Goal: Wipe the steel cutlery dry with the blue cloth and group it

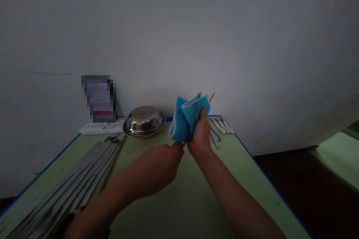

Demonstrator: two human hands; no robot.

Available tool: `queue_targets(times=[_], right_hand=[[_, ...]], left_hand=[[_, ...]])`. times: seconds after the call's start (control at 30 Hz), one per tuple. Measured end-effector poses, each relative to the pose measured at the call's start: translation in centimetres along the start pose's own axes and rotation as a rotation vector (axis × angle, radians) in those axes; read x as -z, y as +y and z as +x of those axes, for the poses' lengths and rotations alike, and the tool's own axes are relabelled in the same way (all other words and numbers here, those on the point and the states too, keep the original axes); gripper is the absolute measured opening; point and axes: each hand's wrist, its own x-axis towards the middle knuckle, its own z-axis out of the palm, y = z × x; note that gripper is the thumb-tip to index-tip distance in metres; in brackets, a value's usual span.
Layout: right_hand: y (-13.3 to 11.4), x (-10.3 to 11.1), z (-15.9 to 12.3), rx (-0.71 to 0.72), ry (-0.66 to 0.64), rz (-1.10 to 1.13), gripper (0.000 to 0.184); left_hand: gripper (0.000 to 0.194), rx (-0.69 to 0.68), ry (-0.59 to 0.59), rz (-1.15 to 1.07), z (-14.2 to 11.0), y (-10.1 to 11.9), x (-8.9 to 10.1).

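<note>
Over the middle of the table, my right hand (200,130) grips a blue cloth (193,110) with a pale edge, its thumb pressed on the front. The cloth is folded around a thin wooden chopstick (212,96), whose tip sticks out at the upper right. Below the cloth, my left hand (164,162) pinches the lower end of the chopstick, which slants up to the right. Most of its length is hidden by the cloth and my fingers.
An upturned metal bowl (146,119) stands near the wall. Long metal cutlery (81,179) and another wooden stick (113,162) lie at left. White-handled cutlery (223,125) and metal pieces (215,136) lie at right. A blurred-out upright item (100,99) leans back left above white material (101,127). Blue edging borders the green table (196,201).
</note>
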Motion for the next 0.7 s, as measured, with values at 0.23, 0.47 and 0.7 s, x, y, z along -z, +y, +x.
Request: queue_targets(times=[0.23, 0.47, 0.7], right_hand=[[-2.5, 0.2, 1.3, 0.013, 0.121, 0.074, 0.022], [-5.0, 1.2, 3.1, 0.053, 0.137, 0.157, 0.021], [-1.9, -0.1, 0.2, 0.018, 0.074, 0.024, 0.031]], left_hand=[[0.038, -0.008, -0.165, -0.084, -1.9, -0.5, 1.6], [0.034, -0.025, -0.218, -0.125, -2.9, 0.0, 3.1], [0.027, -0.054, -0.076, -0.182, -0.8, -0.6, 1.5]])
